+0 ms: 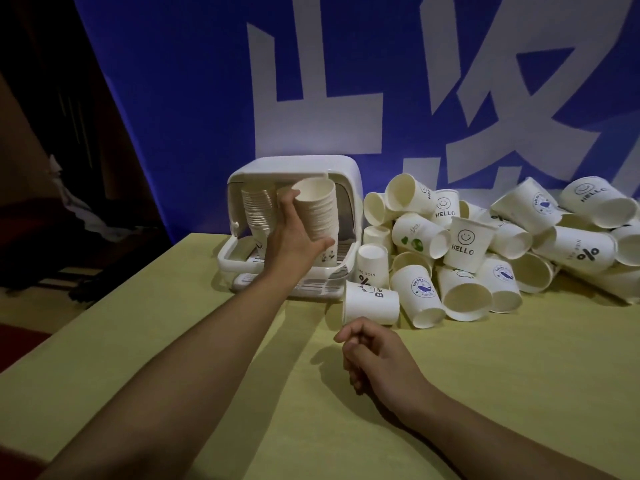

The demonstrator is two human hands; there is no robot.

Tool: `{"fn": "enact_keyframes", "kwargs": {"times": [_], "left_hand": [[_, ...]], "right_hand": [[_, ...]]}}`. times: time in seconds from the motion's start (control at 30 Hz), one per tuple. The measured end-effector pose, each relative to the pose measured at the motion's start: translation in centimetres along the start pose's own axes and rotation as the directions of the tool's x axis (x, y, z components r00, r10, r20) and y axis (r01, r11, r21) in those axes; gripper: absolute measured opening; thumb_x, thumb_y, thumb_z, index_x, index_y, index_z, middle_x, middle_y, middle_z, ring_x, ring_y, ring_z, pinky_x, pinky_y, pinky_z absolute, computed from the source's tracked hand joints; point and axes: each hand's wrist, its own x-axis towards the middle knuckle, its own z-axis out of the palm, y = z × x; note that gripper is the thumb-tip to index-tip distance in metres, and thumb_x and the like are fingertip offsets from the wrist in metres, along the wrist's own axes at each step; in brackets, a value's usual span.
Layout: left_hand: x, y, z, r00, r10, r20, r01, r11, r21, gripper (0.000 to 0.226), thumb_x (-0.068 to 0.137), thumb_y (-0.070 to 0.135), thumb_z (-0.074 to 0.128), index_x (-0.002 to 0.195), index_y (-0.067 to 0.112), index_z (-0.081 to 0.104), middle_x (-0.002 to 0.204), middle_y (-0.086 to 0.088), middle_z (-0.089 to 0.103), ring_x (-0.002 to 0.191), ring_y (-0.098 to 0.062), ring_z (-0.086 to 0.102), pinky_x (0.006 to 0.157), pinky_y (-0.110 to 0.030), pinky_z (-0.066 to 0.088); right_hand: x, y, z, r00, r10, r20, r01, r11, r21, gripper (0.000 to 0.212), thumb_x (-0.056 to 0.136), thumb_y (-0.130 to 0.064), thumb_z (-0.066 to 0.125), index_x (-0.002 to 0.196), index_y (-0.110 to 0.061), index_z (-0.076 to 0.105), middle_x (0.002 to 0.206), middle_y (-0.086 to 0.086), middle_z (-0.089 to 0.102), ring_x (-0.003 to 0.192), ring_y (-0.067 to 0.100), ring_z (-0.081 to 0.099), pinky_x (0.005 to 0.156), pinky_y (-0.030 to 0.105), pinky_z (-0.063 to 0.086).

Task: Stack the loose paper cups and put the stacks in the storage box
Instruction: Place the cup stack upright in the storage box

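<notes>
Paper cups in a nested stack [318,216] sit in the left hand [294,237], thumb against the upper left side near the rim and fingers wrapped round the lower part, so the hand is closed on the stack; the stack leans a little to the left, mouth upward, and is held at the open front of the white storage box [343,174]; whether its base touches the box's floor I cannot tell, since the hand covers it. Inside the box, on the left, a second stack [258,209] stands upright, just beside the held one. The box rests near the back edge of the yellow table [485,393], its ribbed lower tray facing the person.

Right of the box lies the heap of loose cups [502,247], most tipped on their sides with mouths open toward the camera, some printed with "HELLO" and a smiley, others with a percent sign or a round blue badge; one cup [370,303] lies on its side at the heap's near left corner, close to the box.

The right hand [377,351] hovers low over the table in front of that cup, fingers curled loosely inward, holding nothing. Behind everything hangs a blue banner [173,98] with large white characters.
</notes>
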Motion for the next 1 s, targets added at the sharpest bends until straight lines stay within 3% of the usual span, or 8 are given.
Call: {"fn": "enact_keyframes", "kwargs": {"times": [0.23,0.53,0.73,1.0], "left_hand": [[1.1,0.2,1.6,0.992,-0.053,0.117,0.039,0.992,0.117,0.099,0.075,0.029,0.087,0.143,0.031,0.016,0.149,-0.002,0.044,0.123,-0.034,0.054,0.092,-0.042,0.045],[3.5,1.6,3.6,0.986,-0.121,0.111,0.118,0.992,0.037,0.101,0.069,0.029,0.091,0.140,0.036,0.019,0.144,-0.002,0.048,0.122,-0.032,0.056,0.099,-0.047,0.049],[4.5,1.8,5.5,0.992,-0.118,0.052,0.113,0.989,0.093,0.096,0.073,0.032,0.089,0.143,0.028,0.023,0.147,-0.003,0.044,0.128,-0.032,0.052,0.095,-0.045,0.047],[5.1,2.2,6.4,0.991,-0.129,0.040,0.120,0.976,0.182,0.096,0.079,0.033,0.085,0.149,0.019,0.021,0.148,-0.011,0.042,0.128,-0.036,0.052,0.093,-0.045,0.048]], "right_hand": [[-0.1,-0.1,0.1,0.999,0.001,0.037,0.000,1.000,-0.009,0.024,0.096,0.001,0.049,0.086,-0.014,0.065,0.063,0.002,0.050,0.051,0.015,0.041,0.049,0.028,0.035],[-0.1,-0.2,0.2,0.997,-0.011,0.082,0.015,0.999,-0.042,0.018,0.085,-0.022,0.053,0.078,-0.030,0.067,0.060,-0.002,0.050,0.051,0.014,0.039,0.049,0.027,0.035],[-0.1,-0.2,0.0,0.994,-0.028,0.106,0.033,0.998,-0.045,0.014,0.089,-0.016,0.054,0.084,-0.019,0.066,0.058,-0.007,0.050,0.049,0.009,0.038,0.049,0.024,0.034],[0.0,-0.2,-0.1,0.994,-0.013,0.113,0.023,0.996,-0.087,0.027,0.093,-0.012,0.054,0.078,-0.030,0.068,0.059,-0.010,0.053,0.050,0.006,0.041,0.050,0.022,0.035]]}}
